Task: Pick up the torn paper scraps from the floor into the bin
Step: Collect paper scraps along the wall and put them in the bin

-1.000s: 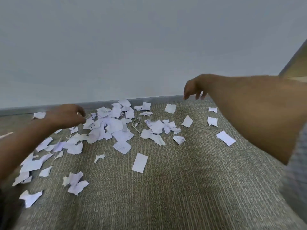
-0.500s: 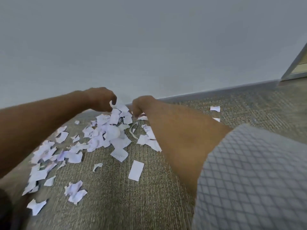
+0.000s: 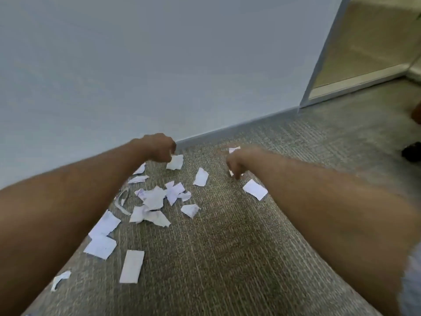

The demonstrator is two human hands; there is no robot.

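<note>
White paper scraps point(image 3: 157, 201) lay scattered on the grey-green carpet floor point(image 3: 227, 258), most from 9 to 12 o'clock of frame centre, near the wall point(image 3: 136, 65). Since half a second earlier, view had swung right and both arms spread apart: the hands had been close together over the pile, and now they reached for separate pieces. Left hand point(image 3: 159, 148) sat at 12 o'clock, fingers curled, grip just touching the corner of a squarish scrap point(image 3: 175, 161) by the baseboard point(image 3: 239, 124); whether it already pinched it couldn't be told. Right hand point(image 3: 237, 163) at 1 o'clock was motion-blurred, fingers pointing down onto a small scrap point(image 3: 232, 172) mostly hidden under it; grip state couldn't be told either. Another bit point(image 3: 234, 149) showed just beyond the right hand.

Judgement: person had moved from the main heap to the outlying pieces on the right, two at once; task was early, most scraps on the floor.

Bin was not in view, so the drop location stayed unknown. Rectangular scrap point(image 3: 255, 189) lay just beside the right forearm, long strip point(image 3: 132, 266) at 7 o'clock, curled sliver point(image 3: 123, 201) at 9 o'clock. Left forearm covered part of the pile. Doorway frame point(image 3: 323, 53) stood at 2 o'clock; dark object point(image 3: 412, 151) at the 3 o'clock edge, unclear. Flat scraps on carpet pile probably needed fingernail pinches. Nothing blocked either reach.
</note>
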